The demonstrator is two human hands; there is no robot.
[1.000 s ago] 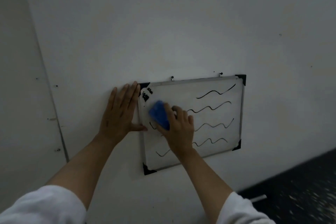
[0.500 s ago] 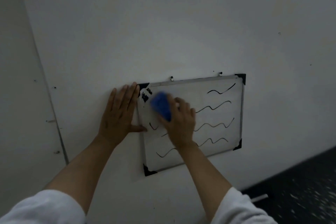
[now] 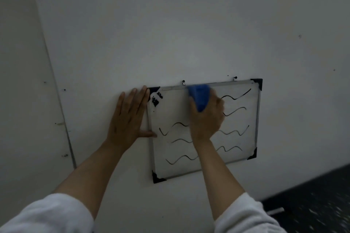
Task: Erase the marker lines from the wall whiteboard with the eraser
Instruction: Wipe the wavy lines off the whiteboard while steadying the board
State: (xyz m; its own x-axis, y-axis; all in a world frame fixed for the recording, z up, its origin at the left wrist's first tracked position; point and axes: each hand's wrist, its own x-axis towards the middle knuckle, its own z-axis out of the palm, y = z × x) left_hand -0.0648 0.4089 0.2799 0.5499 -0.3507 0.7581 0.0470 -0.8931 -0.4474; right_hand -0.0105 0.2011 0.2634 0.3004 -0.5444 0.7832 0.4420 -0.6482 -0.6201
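Observation:
A small whiteboard (image 3: 170,111) with a metal frame and black corner caps hangs on the wall. Several wavy black marker lines (image 3: 234,96) cross it, and a black smudge (image 3: 155,100) sits near its top left corner. My right hand (image 3: 207,119) grips a blue eraser (image 3: 199,95) and presses it against the board near the top edge, left of the uppermost line. My left hand (image 3: 128,119) lies flat on the wall at the board's left frame, its thumb on the frame.
The white wall (image 3: 170,24) fills most of the view. A vertical panel seam (image 3: 62,119) runs down at the left. Dark speckled floor (image 3: 312,195) shows at the lower right, with a pale strip (image 3: 275,211) lying on it.
My right hand carried the eraser up and to the right, from the board's left middle to its top edge. The top two lines have grown shorter from the left. My left hand stayed put.

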